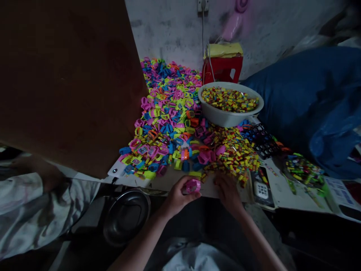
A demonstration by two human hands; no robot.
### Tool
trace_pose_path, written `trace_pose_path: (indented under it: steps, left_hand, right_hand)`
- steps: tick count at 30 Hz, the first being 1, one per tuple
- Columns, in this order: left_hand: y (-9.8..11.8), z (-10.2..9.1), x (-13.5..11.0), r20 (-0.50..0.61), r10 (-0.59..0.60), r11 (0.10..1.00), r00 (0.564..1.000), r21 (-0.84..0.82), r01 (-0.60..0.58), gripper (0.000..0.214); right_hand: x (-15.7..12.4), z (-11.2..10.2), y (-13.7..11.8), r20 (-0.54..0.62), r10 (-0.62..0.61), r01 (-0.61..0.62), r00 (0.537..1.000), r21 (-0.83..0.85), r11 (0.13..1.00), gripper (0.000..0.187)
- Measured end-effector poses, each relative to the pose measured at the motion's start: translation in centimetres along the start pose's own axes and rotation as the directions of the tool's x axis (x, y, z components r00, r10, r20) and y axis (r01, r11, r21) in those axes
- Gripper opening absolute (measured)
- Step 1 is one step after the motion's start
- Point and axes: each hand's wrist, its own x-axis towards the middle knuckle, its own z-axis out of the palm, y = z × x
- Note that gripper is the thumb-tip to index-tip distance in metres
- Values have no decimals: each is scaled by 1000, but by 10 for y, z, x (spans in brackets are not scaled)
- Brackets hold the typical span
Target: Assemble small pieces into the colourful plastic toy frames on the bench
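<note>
My left hand (180,195) is closed around a pink toy watch (193,185), with its loop standing up near the table's front edge. To its right, my right hand (228,191) is at the near edge of a pile of small yellow-and-red wrapped pieces (237,150). Its fingers are curled together in shadow, and what they hold, if anything, is hidden. Beyond my hands spreads a large heap of toy watches (169,113) in pink, yellow, blue and orange. Some wrapped pieces lie mixed among the nearest watches.
A white basin (225,117) of wrapped pieces stands behind the pile, before a red stool (222,69). A big cardboard box (64,82) blocks the left. Blue bags (299,101) bulge at right. A black basket (261,141) and a dark pan (126,216) are nearby.
</note>
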Motion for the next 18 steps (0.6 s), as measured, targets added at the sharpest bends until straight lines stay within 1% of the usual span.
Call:
trace_pose_path:
  steps: [1, 3, 5, 6, 8, 10, 12, 14, 18]
  left_hand:
    - [2, 0, -1, -10, 13, 1000, 1000, 15, -13, 59]
    - [9, 1, -4, -26, 57, 995, 998, 88, -54, 57]
    - [16, 3, -7, -32, 108, 972, 994, 213, -98, 53]
    - [20, 4, -9, -22, 129, 953, 991, 278, -117, 52]
    - [28, 6, -13, 3, 173, 909, 985, 385, -161, 51]
    - [34, 9, -16, 22, 224, 862, 974, 462, -208, 50]
    - [39, 11, -18, 19, 263, 823, 965, 518, -235, 49]
    - [43, 13, -20, 22, 275, 795, 961, 556, -241, 51]
    - [46, 14, -22, 50, 286, 766, 957, 589, -259, 51]
  right_hand:
    - [-3, 0, -4, -3, 11, -11, 1000, 20, 1000, 24]
    - [-6, -7, -20, -15, 75, -73, 997, 89, 993, 22]
    - [-4, -21, -43, -16, 156, -150, 988, 196, 969, 22]
    - [-2, -29, -56, 7, 176, -172, 984, 254, 952, 22]
    - [4, -45, -81, 38, 160, -164, 986, 323, 932, 22]
    - [10, -57, -100, 58, 151, -162, 987, 353, 922, 22]
    - [14, -65, -109, 78, 123, -143, 989, 357, 923, 22]
    - [15, -70, -111, 90, 86, -112, 992, 334, 936, 22]
    - [14, -73, -108, 126, -5, -22, 992, 209, 978, 23]
